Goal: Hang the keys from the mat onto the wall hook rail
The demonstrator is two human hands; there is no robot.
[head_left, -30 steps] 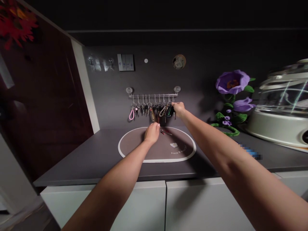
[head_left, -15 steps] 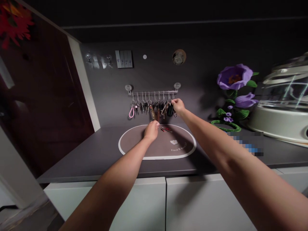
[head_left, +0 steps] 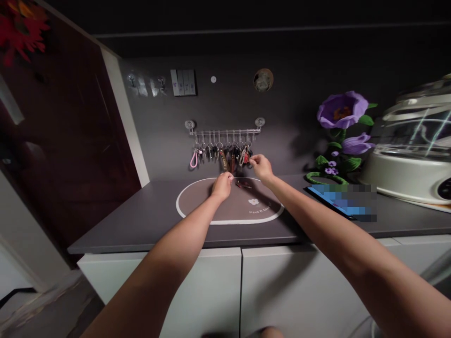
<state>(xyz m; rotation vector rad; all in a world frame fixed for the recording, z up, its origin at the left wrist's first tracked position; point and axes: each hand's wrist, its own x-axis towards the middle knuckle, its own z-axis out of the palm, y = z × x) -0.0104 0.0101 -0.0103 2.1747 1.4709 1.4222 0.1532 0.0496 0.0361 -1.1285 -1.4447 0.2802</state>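
Note:
A clear rail [head_left: 225, 132] on the dark wall carries several hooks with bunches of keys, among them a pink loop strap [head_left: 193, 159] and a brown tag [head_left: 224, 161]. My right hand [head_left: 262, 169] is at the right end of the row, thumb and fingers pinched on the keys there, beside a red piece [head_left: 246, 158]. Below the rail my left hand [head_left: 221, 186] is closed over the mat; whatever its fingers hold is hidden. Just right of it, a small set of keys [head_left: 243, 184] lies on the oval brown mat [head_left: 197, 206].
Purple artificial flowers [head_left: 342, 111] stand on the counter [head_left: 130, 218] at the right, beside a large white appliance [head_left: 412, 173] with a clear top. A partly blurred blue-screened device [head_left: 326, 193] lies in front of the flowers. A switch panel [head_left: 183, 82] is on the wall.
My right hand has come down from the hook at the rail's right end to the hanging keys, and a red piece now shows there. The left hand stays over the mat.

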